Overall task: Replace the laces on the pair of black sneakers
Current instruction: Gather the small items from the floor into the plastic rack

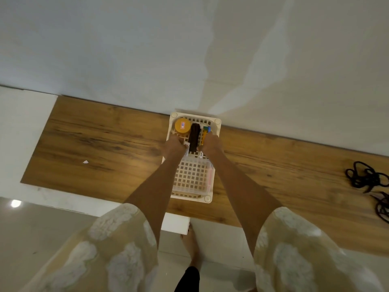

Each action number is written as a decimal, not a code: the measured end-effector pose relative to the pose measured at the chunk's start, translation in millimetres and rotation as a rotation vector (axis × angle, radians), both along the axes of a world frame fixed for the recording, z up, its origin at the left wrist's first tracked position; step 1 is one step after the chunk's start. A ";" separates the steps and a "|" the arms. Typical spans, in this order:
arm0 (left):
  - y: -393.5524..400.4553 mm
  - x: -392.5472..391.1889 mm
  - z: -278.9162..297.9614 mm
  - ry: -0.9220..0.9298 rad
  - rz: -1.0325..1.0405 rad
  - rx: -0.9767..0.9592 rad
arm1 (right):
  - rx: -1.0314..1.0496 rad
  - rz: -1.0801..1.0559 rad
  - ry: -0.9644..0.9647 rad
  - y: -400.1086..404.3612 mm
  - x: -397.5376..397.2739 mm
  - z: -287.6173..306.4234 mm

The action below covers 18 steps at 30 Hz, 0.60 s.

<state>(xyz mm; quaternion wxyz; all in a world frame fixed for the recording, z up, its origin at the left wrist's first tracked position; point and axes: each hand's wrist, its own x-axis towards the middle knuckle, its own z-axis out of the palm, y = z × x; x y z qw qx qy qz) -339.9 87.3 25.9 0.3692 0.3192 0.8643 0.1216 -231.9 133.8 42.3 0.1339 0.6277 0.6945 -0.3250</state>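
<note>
— So, what is gripped?
— A cream lattice plastic basket (216, 123), long axis running away from the person, is held at its sides by the left hand (173, 146) and right hand (211, 145), fingers curled.
— And the laces?
— Black cord laces (366, 175) are tangled on the wood-grain table (94, 144), far right.

Home, wooden tabletop (94, 144), tiled floor (42, 228)

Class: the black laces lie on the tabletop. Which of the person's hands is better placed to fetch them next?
Probably the right hand: the black laces lie far to its side, while the left hand is beyond the basket.
</note>
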 end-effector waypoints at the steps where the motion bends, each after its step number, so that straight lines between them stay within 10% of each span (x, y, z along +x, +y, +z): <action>1: 0.5 0.1 -0.6 -0.001 -0.010 -0.011 | 0.003 0.015 -0.008 -0.2 -1.4 -1.2; 12: -14.8 42.7 34.5 0.512 -0.460 0.228 | 0.217 -0.256 0.231 -32.1 36.0 33.5; 18: -45.5 142.2 58.0 0.456 -0.903 0.247 | 0.281 -0.540 0.311 -100.0 128.6 45.7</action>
